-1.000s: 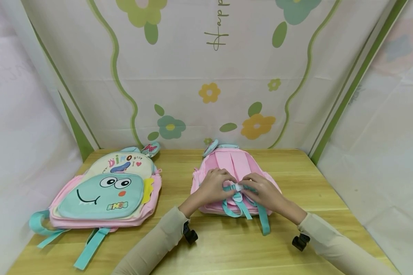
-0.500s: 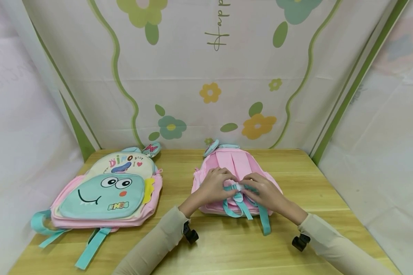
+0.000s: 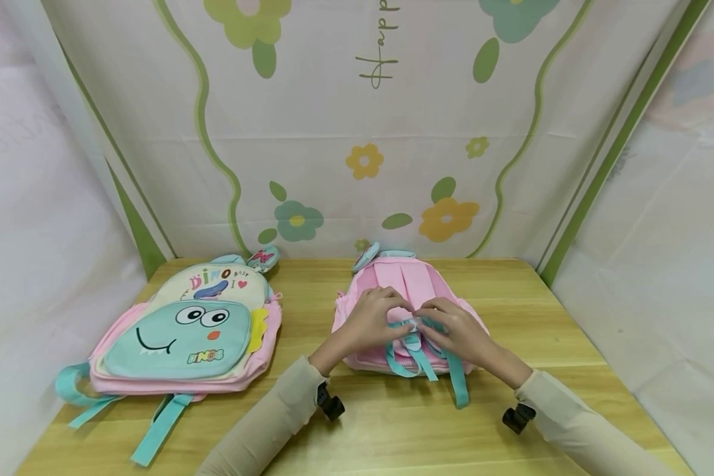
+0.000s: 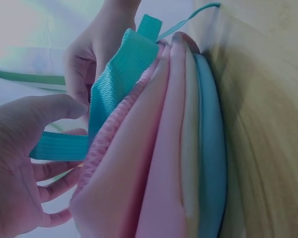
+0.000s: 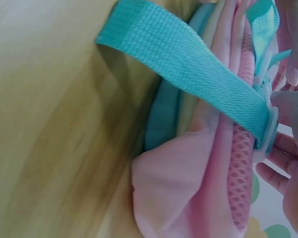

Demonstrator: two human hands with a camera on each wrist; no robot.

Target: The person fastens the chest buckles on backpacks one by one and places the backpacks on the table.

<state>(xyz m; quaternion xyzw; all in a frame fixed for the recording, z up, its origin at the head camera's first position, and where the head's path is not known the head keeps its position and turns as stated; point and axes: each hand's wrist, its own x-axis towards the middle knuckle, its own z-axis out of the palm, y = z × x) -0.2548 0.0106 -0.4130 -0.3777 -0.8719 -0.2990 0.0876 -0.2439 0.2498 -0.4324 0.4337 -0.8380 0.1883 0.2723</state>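
A pink backpack [image 3: 413, 274] lies on the table with its back panel and shoulder straps facing up. Turquoise webbing straps [image 3: 424, 363] hang from its lower part, one reaching past the near edge of the bag. Over that panel, my left hand [image 3: 371, 320] and right hand [image 3: 459, 332] meet, thumbs and fingers curled at a small white buckle [image 3: 414, 323]. The buckle is mostly hidden between the fingertips. In the left wrist view, a turquoise strap [image 4: 59, 146] runs between my left thumb and fingers. Beside my right fingers, the right wrist view shows a whitish plastic fitting [image 5: 271, 126] on wide turquoise webbing [image 5: 188, 69].
A second backpack [image 3: 178, 337], with a turquoise dinosaur face, lies front up at the left of the wooden table [image 3: 387, 430]. Its turquoise straps [image 3: 160, 430] trail toward the near edge. A flower-printed cloth [image 3: 363, 106] stands behind the table, with pale cloth at both sides.
Both hands stay at the buckle over the pink backpack, with only slight shifts of the fingers. The backpacks lie as before; the head view has drifted very slightly.
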